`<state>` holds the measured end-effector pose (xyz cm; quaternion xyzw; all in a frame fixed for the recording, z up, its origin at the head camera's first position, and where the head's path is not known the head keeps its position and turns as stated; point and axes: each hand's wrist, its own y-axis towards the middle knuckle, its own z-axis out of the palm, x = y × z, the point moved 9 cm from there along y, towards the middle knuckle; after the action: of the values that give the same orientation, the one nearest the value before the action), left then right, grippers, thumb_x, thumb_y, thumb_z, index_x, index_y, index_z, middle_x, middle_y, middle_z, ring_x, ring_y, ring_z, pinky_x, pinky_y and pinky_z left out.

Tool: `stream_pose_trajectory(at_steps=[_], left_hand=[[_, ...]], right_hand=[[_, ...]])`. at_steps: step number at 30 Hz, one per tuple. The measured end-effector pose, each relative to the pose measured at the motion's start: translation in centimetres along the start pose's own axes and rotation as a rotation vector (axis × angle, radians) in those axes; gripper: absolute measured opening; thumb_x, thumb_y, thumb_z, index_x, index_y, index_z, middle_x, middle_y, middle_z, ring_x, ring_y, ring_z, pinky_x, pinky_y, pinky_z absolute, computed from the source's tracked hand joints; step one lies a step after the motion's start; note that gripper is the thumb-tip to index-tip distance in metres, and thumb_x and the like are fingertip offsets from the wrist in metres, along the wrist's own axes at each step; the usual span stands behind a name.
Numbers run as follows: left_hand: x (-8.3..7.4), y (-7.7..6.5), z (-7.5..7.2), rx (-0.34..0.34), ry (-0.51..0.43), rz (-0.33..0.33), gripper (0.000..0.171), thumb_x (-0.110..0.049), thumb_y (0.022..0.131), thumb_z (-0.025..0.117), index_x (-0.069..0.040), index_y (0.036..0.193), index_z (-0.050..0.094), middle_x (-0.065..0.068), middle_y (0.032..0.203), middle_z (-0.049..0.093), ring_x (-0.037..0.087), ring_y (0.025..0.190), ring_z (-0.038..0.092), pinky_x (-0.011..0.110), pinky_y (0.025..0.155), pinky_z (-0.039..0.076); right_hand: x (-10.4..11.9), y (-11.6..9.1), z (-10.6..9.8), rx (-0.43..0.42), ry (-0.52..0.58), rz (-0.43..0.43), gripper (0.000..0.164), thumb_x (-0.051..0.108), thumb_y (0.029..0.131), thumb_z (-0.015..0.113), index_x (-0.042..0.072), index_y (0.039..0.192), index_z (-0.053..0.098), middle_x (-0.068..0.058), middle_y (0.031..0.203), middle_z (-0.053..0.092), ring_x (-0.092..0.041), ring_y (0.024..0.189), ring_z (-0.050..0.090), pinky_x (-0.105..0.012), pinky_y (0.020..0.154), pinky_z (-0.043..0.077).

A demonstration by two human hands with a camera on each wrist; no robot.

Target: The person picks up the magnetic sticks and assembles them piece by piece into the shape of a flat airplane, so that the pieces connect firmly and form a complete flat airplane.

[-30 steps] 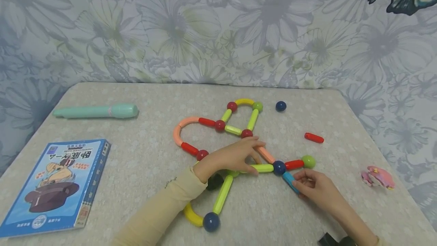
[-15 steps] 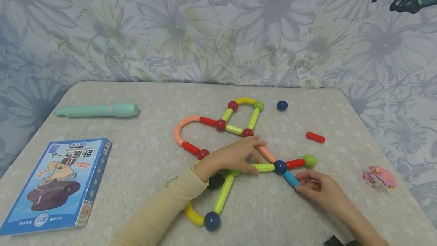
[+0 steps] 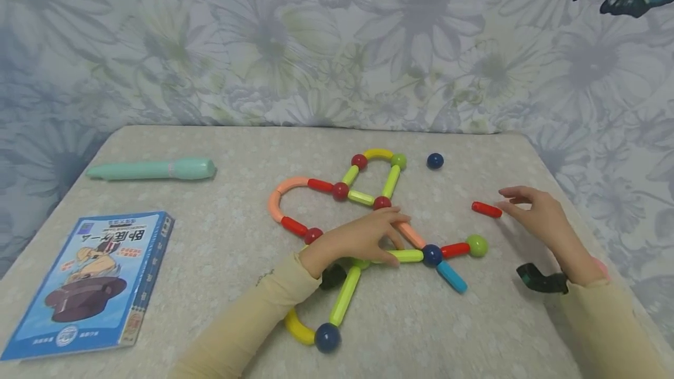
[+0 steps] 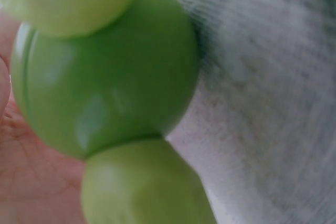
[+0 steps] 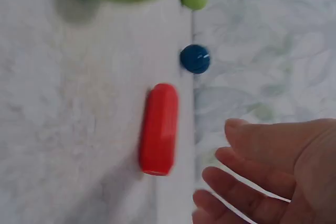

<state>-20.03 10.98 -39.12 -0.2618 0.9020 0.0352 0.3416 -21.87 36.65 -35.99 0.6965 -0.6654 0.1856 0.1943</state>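
In the head view a flat figure of coloured rods and balls, like magnetic building pieces, lies on the table. My left hand (image 3: 355,241) rests over its middle, thumb and a finger pinching a light green rod (image 3: 409,256); another finger lies by an orange rod (image 3: 412,235). The left wrist view shows a green ball (image 4: 110,72) close up before the palm. My right hand (image 3: 542,221) is beside a loose red rod (image 3: 487,210), fingers relaxed. A gap separates them in the right wrist view. A blue rod (image 3: 451,277) extends from a dark blue ball (image 3: 433,255).
A loose dark blue ball (image 3: 434,161) lies at the back. To the left are a mint-green pen-shaped case (image 3: 152,169) and a blue box (image 3: 86,285). The right forearm mostly hides a small pink object (image 3: 601,267). A patterned cloth hangs behind the table (image 3: 253,238).
My right hand has let go of the blue rod, which stays joined to the dark blue ball, and has moved up and right to the loose red rod. My left hand has stayed put.
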Motion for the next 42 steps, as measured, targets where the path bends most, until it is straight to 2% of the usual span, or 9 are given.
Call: stream_pose_trajectory(at_steps=[3, 6, 9, 12, 16, 22, 28, 35, 42], left_hand=[[-0.1, 0.0, 0.1, 0.002, -0.022, 0.010, 0.028, -0.022, 0.081, 0.075, -0.012, 0.107, 0.072, 0.004, 0.145, 0.036, 0.018, 0.138, 0.012, 0.033, 0.107, 0.019], [-0.2, 0.1, 0.1, 0.001, -0.023, 0.007, 0.028, -0.022, 0.081, 0.075, -0.012, 0.107, 0.072, 0.004, 0.145, 0.037, 0.018, 0.138, 0.012, 0.033, 0.107, 0.021], [-0.1, 0.1, 0.1, -0.002, 0.011, 0.002, 0.028, -0.023, 0.081, 0.076, -0.013, 0.106, 0.073, 0.003, 0.145, 0.036, 0.018, 0.138, 0.012, 0.034, 0.107, 0.020], [0.1, 0.1, 0.0, -0.001, 0.028, -0.005, 0.027, -0.024, 0.081, 0.076, -0.013, 0.106, 0.073, 0.002, 0.145, 0.036, 0.018, 0.138, 0.012, 0.034, 0.107, 0.019], [0.3, 0.0, -0.2, 0.001, 0.041, -0.016, 0.028, -0.025, 0.081, 0.075, -0.014, 0.106, 0.073, 0.001, 0.145, 0.035, 0.018, 0.138, 0.011, 0.035, 0.108, 0.018], [0.1, -0.1, -0.2, 0.004, 0.030, -0.009, 0.028, -0.024, 0.081, 0.075, -0.012, 0.106, 0.073, 0.002, 0.145, 0.036, 0.019, 0.138, 0.012, 0.034, 0.108, 0.017], [-0.1, 0.1, -0.1, 0.009, 0.023, 0.005, 0.029, -0.025, 0.081, 0.075, -0.013, 0.107, 0.072, 0.002, 0.145, 0.036, 0.019, 0.138, 0.013, 0.034, 0.107, 0.019], [-0.1, 0.2, 0.2, -0.001, 0.044, 0.013, 0.029, -0.026, 0.081, 0.075, -0.013, 0.106, 0.073, 0.003, 0.144, 0.037, 0.020, 0.138, 0.014, 0.034, 0.108, 0.017], [0.0, 0.2, 0.3, 0.000, 0.049, 0.006, 0.029, -0.026, 0.081, 0.075, -0.013, 0.107, 0.073, 0.003, 0.145, 0.036, 0.019, 0.138, 0.013, 0.034, 0.108, 0.016]], right_hand=[[-1.4, 2.2, 1.2, 0.099, -0.016, 0.051, 0.045, 0.027, 0.094, 0.058, -0.007, 0.122, 0.053, -0.032, 0.117, 0.051, -0.046, 0.105, 0.046, -0.057, 0.079, 0.041], [-2.1, 3.3, 2.2, 0.176, -0.026, 0.062, 0.043, 0.025, 0.091, 0.061, -0.007, 0.118, 0.056, -0.027, 0.111, 0.056, -0.041, 0.099, 0.050, -0.046, 0.073, 0.045], [-2.2, 3.5, 2.9, 0.208, -0.021, 0.055, 0.039, 0.023, 0.089, 0.065, -0.007, 0.113, 0.059, -0.021, 0.103, 0.061, -0.034, 0.092, 0.054, -0.037, 0.069, 0.044], [-1.8, 3.6, 3.3, 0.216, 0.008, 0.046, 0.037, 0.023, 0.088, 0.066, -0.006, 0.112, 0.061, -0.017, 0.100, 0.062, -0.030, 0.090, 0.055, -0.034, 0.069, 0.044], [-0.7, 4.8, 3.8, 0.228, 0.034, 0.016, 0.039, 0.022, 0.089, 0.065, -0.006, 0.115, 0.059, -0.018, 0.103, 0.060, -0.031, 0.092, 0.054, -0.039, 0.074, 0.044], [2.1, 8.9, 4.7, 0.268, 0.107, -0.003, 0.046, 0.023, 0.093, 0.060, -0.006, 0.127, 0.049, -0.026, 0.119, 0.053, -0.039, 0.108, 0.048, -0.051, 0.088, 0.040], [3.8, 12.2, 5.7, 0.311, 0.198, 0.030, 0.052, 0.024, 0.093, 0.060, -0.002, 0.134, 0.044, -0.028, 0.128, 0.046, -0.040, 0.117, 0.042, -0.051, 0.092, 0.038], [4.3, 13.7, 6.8, 0.305, 0.198, 0.036, 0.050, 0.020, 0.091, 0.062, -0.004, 0.132, 0.047, -0.029, 0.125, 0.047, -0.039, 0.113, 0.045, -0.047, 0.089, 0.041], [3.8, 14.5, 7.2, 0.280, 0.197, 0.065, 0.052, 0.025, 0.091, 0.063, -0.003, 0.132, 0.047, -0.026, 0.126, 0.049, -0.036, 0.113, 0.047, -0.046, 0.090, 0.042]])
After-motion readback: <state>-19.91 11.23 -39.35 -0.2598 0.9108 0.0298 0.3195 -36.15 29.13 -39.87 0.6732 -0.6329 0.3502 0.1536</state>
